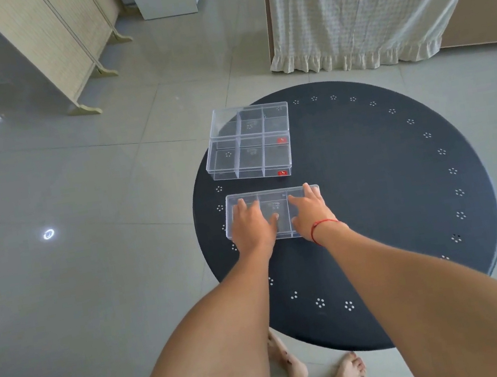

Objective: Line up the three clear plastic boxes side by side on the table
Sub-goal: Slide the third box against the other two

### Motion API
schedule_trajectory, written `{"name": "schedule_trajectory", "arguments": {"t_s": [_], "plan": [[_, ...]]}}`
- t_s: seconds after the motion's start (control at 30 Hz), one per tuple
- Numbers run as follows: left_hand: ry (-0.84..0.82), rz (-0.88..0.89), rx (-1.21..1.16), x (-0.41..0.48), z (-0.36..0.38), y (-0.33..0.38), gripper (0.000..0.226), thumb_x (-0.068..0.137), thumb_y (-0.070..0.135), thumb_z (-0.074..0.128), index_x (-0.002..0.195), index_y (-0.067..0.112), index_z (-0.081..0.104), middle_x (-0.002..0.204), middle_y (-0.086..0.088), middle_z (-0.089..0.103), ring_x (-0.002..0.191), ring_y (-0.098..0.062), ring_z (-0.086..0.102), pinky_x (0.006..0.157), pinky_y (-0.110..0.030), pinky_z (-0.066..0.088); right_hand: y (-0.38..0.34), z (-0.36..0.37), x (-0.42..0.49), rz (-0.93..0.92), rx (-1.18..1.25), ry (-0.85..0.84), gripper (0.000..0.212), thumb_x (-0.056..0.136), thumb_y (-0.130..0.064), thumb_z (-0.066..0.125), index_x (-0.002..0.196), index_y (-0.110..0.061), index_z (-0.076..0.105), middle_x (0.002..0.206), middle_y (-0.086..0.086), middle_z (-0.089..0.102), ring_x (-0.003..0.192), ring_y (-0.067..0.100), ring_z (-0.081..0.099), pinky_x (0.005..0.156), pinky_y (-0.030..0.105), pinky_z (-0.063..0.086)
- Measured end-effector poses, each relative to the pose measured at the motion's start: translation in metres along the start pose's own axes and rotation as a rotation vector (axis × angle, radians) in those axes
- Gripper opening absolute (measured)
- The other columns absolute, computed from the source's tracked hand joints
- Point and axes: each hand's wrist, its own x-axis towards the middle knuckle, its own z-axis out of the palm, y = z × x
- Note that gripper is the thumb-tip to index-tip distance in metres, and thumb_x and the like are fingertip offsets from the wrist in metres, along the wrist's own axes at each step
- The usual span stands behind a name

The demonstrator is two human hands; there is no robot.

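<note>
A round black table (370,189) with small clusters of white dots around its rim stands on a pale grey tiled floor (62,183). Three clear plastic boxes sit on the left part of the tabletop.

The nearest clear plastic box (275,203) is a shallow rectangle divided by thin walls into three compartments in a row. Its long axis runs left to right across the view, with its long sides facing towards and away from the person. The left hand (251,223) lies flat on top of its left part, fingers spread and extended, thumb reaching towards the middle compartment. The right hand (310,211) rests on its right part in the same way, fingers splayed and open, not curled around the edges. A thin red string bracelet (322,227) circles the right wrist.

Beyond this box, separated from it by a strip of bare table, the two other clear plastic boxes (250,143) lie touching along their long sides, forming one block. Each also has three compartments and runs left to right, and each carries a small red sticker (281,140) at its right end. The block is slightly skewed, and its far left corner overhangs the table's edge.
</note>
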Motion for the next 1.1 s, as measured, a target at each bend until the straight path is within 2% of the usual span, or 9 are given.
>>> {"name": "schedule_trajectory", "arguments": {"t_s": [0.13,0.3,1.1], "plan": [[-0.078,0.041,0.008,0.021,-0.010,-0.022,0.064,0.094,0.046,0.052,0.148,0.019,0.032,0.162,-0.007,0.014,0.149,-0.024,0.010,0.111,-0.044,0.032,-0.022,0.004,0.016,0.005,0.018,0.001,0.068,0.092,-0.002,0.052,0.152,-0.021,0.025,0.163,0.010,-0.003,0.150,0.030,-0.012,0.111,0.042,0.035],[-0.144,0.102,0.115,0.045,-0.022,-0.040,0.069,0.093,0.054,0.047,0.151,0.026,0.022,0.163,-0.005,0.006,0.150,-0.026,0.003,0.118,-0.049,0.014,-0.038,0.008,0.029,0.013,0.054,-0.029,0.074,0.091,-0.026,0.058,0.154,-0.022,0.019,0.163,0.007,-0.009,0.149,0.030,-0.018,0.117,0.046,0.025],[-0.166,0.097,0.074,0.072,-0.033,-0.041,0.069,0.094,0.051,0.047,0.152,0.025,0.020,0.163,-0.005,0.002,0.150,-0.025,-0.001,0.119,-0.048,0.007,-0.053,0.005,0.059,0.045,0.064,-0.006,0.073,0.090,-0.028,0.062,0.152,-0.023,0.023,0.164,0.007,-0.005,0.150,0.030,-0.014,0.117,0.048,0.024]]}}
